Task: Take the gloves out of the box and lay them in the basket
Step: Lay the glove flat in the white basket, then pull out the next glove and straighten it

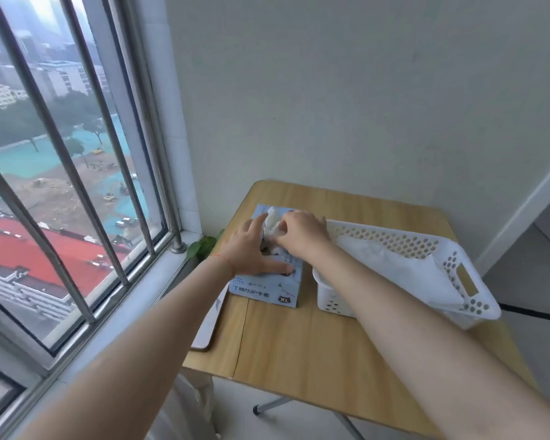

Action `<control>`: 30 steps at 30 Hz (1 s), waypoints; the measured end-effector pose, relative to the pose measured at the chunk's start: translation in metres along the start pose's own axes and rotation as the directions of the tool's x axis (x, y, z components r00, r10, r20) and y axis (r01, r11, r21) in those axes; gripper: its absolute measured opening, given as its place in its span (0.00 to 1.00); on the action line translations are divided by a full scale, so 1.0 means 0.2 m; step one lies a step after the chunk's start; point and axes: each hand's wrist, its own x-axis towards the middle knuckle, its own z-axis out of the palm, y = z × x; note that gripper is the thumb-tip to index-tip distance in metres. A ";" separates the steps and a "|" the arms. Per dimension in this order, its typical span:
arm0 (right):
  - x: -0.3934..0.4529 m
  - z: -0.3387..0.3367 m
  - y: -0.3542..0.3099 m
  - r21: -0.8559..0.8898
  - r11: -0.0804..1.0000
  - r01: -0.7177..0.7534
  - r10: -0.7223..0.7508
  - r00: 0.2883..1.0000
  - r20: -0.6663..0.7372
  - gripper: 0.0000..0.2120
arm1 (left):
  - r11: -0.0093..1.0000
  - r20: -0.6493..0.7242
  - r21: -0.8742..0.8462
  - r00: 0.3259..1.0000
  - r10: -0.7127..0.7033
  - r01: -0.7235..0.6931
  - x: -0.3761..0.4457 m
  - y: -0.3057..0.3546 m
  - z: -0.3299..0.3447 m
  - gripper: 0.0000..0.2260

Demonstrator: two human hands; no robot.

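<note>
From the head camera, the left hand (pixel 247 249) lies flat on top of the light blue box (pixel 269 285), its fingers straight and spread, the thumb pressed down near the box's front edge. Just to its right, the right hand (pixel 302 233) has its fingers curled, pinching a white glove (pixel 272 224) that sticks up out of the box's top opening between the two hands. To the right of the right hand, just beside the box, stands the white perforated basket (pixel 467 281), with white gloves (pixel 404 268) already lying crumpled inside it. Box and basket both sit on the wooden surface (pixel 299 344). Left of the left hand, beyond the surface's edge, are green leaves (pixel 204 246) and a barred window (pixel 61 160).
</note>
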 end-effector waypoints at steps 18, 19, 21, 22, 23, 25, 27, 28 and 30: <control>-0.05 -0.16 -0.04 0.548 0.836 0.016 0.152 0.954 -0.259 0.05 | 0.997 -0.023 0.003 0.997 -0.073 0.073 -0.06 -0.01 0.03 0.67; -0.06 -0.18 -0.05 0.611 0.791 0.037 0.179 0.941 -0.288 0.06 | 0.997 -0.023 0.005 0.997 -0.076 0.076 -0.05 -0.01 0.03 0.67; -0.08 -0.21 -0.04 0.701 0.707 0.093 0.242 0.899 -0.365 0.09 | 0.997 -0.025 0.009 0.997 -0.074 0.074 -0.05 -0.01 0.03 0.67; -0.09 -0.22 -0.04 0.724 0.680 0.118 0.267 0.880 -0.394 0.10 | 0.997 -0.027 0.009 0.997 -0.073 0.073 -0.05 -0.01 0.03 0.67; -0.10 -0.22 -0.04 0.731 0.668 0.135 0.276 0.868 -0.413 0.11 | 0.997 -0.028 0.008 0.997 -0.074 0.074 -0.05 -0.01 0.03 0.67; -0.12 -0.23 -0.02 0.729 0.672 0.131 0.262 0.879 -0.399 0.10 | 0.997 -0.028 0.007 0.997 -0.074 0.075 -0.05 -0.01 0.02 0.67; -0.12 -0.23 -0.01 0.740 0.665 0.095 0.233 0.916 -0.327 0.06 | 0.998 -0.040 0.009 0.997 -0.061 0.061 -0.05 0.00 0.02 0.68; -0.12 -0.23 -0.01 0.753 0.653 0.079 0.219 0.932 -0.288 0.05 | 0.998 -0.051 0.016 0.997 -0.055 0.056 -0.05 0.00 0.02 0.68; -0.11 -0.23 -0.01 0.774 0.630 0.066 0.192 0.952 -0.237 0.06 | 0.998 -0.062 0.031 0.997 -0.054 0.056 -0.05 0.01 0.01 0.69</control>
